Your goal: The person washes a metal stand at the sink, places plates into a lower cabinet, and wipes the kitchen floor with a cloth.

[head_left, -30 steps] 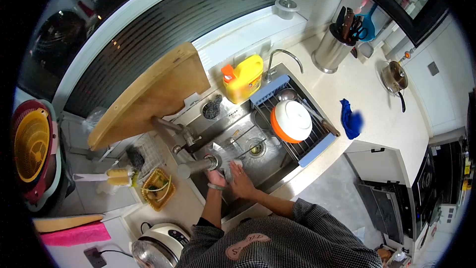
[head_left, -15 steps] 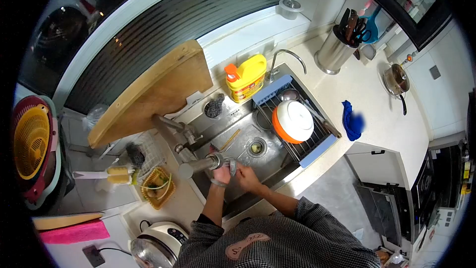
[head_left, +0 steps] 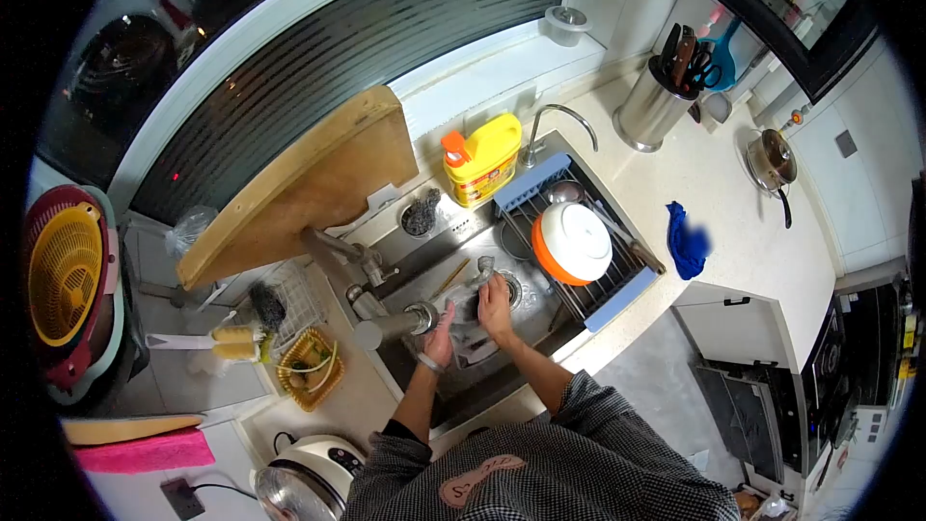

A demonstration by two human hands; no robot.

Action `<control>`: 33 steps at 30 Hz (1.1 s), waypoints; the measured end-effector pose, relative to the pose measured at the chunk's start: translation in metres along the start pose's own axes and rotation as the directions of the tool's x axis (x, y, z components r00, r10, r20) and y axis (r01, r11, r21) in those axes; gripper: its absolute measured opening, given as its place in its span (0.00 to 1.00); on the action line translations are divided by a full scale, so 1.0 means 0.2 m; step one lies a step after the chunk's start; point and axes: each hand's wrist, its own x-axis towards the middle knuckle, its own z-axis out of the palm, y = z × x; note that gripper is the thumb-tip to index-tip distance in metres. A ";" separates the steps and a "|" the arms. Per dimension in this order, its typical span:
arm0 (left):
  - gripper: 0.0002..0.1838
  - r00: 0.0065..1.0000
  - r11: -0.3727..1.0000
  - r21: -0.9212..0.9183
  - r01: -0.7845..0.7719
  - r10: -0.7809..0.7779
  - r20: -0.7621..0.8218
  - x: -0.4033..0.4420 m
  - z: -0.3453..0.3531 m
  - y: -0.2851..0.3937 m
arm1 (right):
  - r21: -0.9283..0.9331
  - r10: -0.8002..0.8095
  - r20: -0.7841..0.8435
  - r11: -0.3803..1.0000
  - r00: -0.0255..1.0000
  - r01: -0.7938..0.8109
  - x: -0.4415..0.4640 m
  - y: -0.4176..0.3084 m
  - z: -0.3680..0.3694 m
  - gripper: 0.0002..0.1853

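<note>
Both hands are over the steel sink (head_left: 451, 275), near the faucet (head_left: 395, 326). My left hand (head_left: 439, 340) is beside the faucet's end, fingers stretched out. My right hand (head_left: 495, 307) is closed round something greyish and wet (head_left: 484, 266), which sticks out above its fingers; what it is cannot be made out. A thin brown stick (head_left: 451, 275) lies in the basin behind the hands. Right of them, a white and orange bowl (head_left: 573, 243) rests upside down on the drying rack (head_left: 617, 301) across the sink.
A yellow detergent bottle (head_left: 482, 162) stands behind the sink, by a large wooden board (head_left: 309, 183). A knife holder (head_left: 656, 106), a blue cloth (head_left: 686, 241) and a small pot (head_left: 771, 159) are on the right counter. A yellow basket (head_left: 311, 369) sits at the left.
My hands have moved apart; the right one has gone right and farther into the sink, with the greyish thing. My left hand has shifted slightly right.
</note>
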 end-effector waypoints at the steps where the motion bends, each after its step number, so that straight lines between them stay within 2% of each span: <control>1: 0.29 0.994 0.987 -0.162 0.015 -0.033 -0.104 -0.02 0.05 0.02 | -0.041 -0.065 -0.120 0.997 0.991 0.061 -0.02 -0.01 0.04 0.12; 2: 0.29 0.994 0.955 -0.281 -0.096 0.108 0.025 -0.06 0.06 0.05 | -0.037 -0.064 -0.117 0.997 0.991 0.060 -0.02 -0.01 0.06 0.12; 3: 0.29 0.994 0.955 -0.280 -0.096 0.106 0.021 -0.08 0.05 0.07 | 0.006 -0.076 -0.119 0.997 0.990 0.077 -0.03 -0.03 0.06 0.13; 5: 0.38 0.998 0.977 -0.211 0.010 0.005 0.067 -0.11 0.05 0.11 | 0.048 -0.091 -0.121 0.994 0.988 0.097 -0.03 -0.05 0.05 0.13; 6: 0.38 0.998 0.977 -0.211 0.007 0.007 0.064 -0.13 0.07 0.15 | 0.133 -0.063 -0.118 0.988 0.991 0.078 -0.01 -0.07 0.03 0.13; 7: 0.37 0.998 0.988 -0.143 0.065 -0.063 0.022 -0.16 0.09 0.20 | 0.218 -0.033 -0.112 0.974 0.993 0.057 0.00 -0.05 0.03 0.13; 8: 0.36 0.995 0.990 -0.109 0.094 -0.095 -0.003 -0.17 0.10 0.21 | 0.085 0.142 -0.017 0.986 0.990 -0.140 0.02 0.03 0.03 0.12; 9: 0.35 0.991 0.989 -0.076 0.125 -0.128 -0.028 -0.18 0.12 0.23 | 0.164 0.171 -0.150 0.976 0.974 -0.146 0.05 -0.05 -0.01 0.12; 11: 0.33 1.000 0.999 0.028 -0.026 0.026 -0.015 -0.17 0.14 0.24 | 0.143 0.335 -0.158 0.939 0.929 -0.314 0.07 -0.13 -0.06 0.11; 12: 0.34 0.996 0.997 -0.030 0.077 -0.078 -0.034 -0.17 0.15 0.25 | 0.141 0.332 -0.159 0.940 0.930 -0.312 0.06 -0.14 -0.05 0.11; 13: 0.34 0.982 0.980 -0.092 0.177 -0.182 -0.053 -0.17 0.16 0.27 | 0.167 0.163 -0.222 0.978 0.961 -0.127 0.04 -0.14 -0.03 0.12; 14: 0.33 0.996 0.971 -0.226 0.076 -0.062 0.070 -0.16 0.17 0.28 | 0.181 -0.007 -0.287 0.982 0.958 0.061 0.01 -0.14 -0.02 0.12; 15: 0.32 0.982 0.931 -0.365 -0.006 0.074 0.173 -0.17 0.18 0.31 | 0.126 -0.045 -0.174 0.990 0.984 0.067 -0.01 -0.16 -0.03 0.15; 17: 0.28 0.986 0.925 -0.378 0.027 0.039 0.165 -0.21 0.19 0.35 | 0.078 -0.112 -0.055 0.990 0.992 0.116 -0.06 -0.18 -0.04 0.16; 19: 0.25 0.984 0.944 -0.288 0.159 -0.174 -0.027 -0.23 0.20 0.36 | 0.196 -0.226 -0.004 0.955 0.974 0.222 -0.18 -0.22 0.02 0.16; 20: 0.25 0.995 0.953 -0.290 0.092 -0.075 0.069 -0.13 0.06 0.08 | 0.189 -0.283 0.087 0.946 0.955 0.263 -0.23 -0.30 0.00 0.15; 21: 0.25 0.995 0.952 -0.293 0.092 -0.074 0.074 -0.03 -0.05 -0.06 | 0.256 -0.160 0.139 0.959 0.977 0.120 -0.27 -0.34 0.03 0.14; 22: 0.25 0.961 0.895 -0.437 0.090 0.037 0.274 0.05 -0.16 -0.15 | 0.217 -0.170 0.181 0.968 0.969 0.129 -0.30 -0.33 0.05 0.14; 23: 0.25 0.881 0.818 -0.563 0.121 0.173 0.441 0.09 -0.21 -0.18 | 0.182 -0.176 0.223 0.974 0.959 0.136 -0.33 -0.31 0.08 0.14; 24: 0.26 0.965 0.860 -0.511 0.017 0.119 0.233 -0.12 -0.01 0.12 | 0.185 -0.173 0.222 0.974 0.960 0.133 -0.33 -0.30 0.10 0.14; 26: 0.25 0.972 0.819 -0.573 0.019 0.119 0.203 -0.14 0.00 0.14 | -0.113 -0.157 0.113 0.979 0.981 0.170 -0.28 -0.29 0.12 0.15; 27: 0.26 0.978 0.776 -0.630 0.022 0.113 0.173 -0.15 0.01 0.15 | -0.113 -0.156 0.114 0.979 0.981 0.169 -0.24 -0.25 0.14 0.15; 29: 0.26 0.985 0.803 -0.595 0.005 0.099 0.142 -0.19 0.02 0.17 | -0.136 0.045 0.096 0.990 0.994 -0.032 -0.12 -0.17 0.18 0.17; 30: 0.26 0.987 0.816 -0.578 -0.003 0.095 0.130 -0.19 0.03 0.17 | 0.025 0.149 0.187 0.987 0.971 -0.157 -0.09 -0.16 0.17 0.20; 31: 0.26 0.989 0.829 -0.559 -0.011 0.092 0.117 -0.19 0.04 0.17 | 0.025 0.149 0.184 0.987 0.972 -0.156 -0.14 -0.13 0.20 0.20; 33: 0.27 0.966 0.798 -0.593 -0.108 0.225 0.126 -0.15 0.07 0.18 | 0.053 -0.005 0.112 0.999 0.994 -0.001 -0.24 -0.10 0.26 0.22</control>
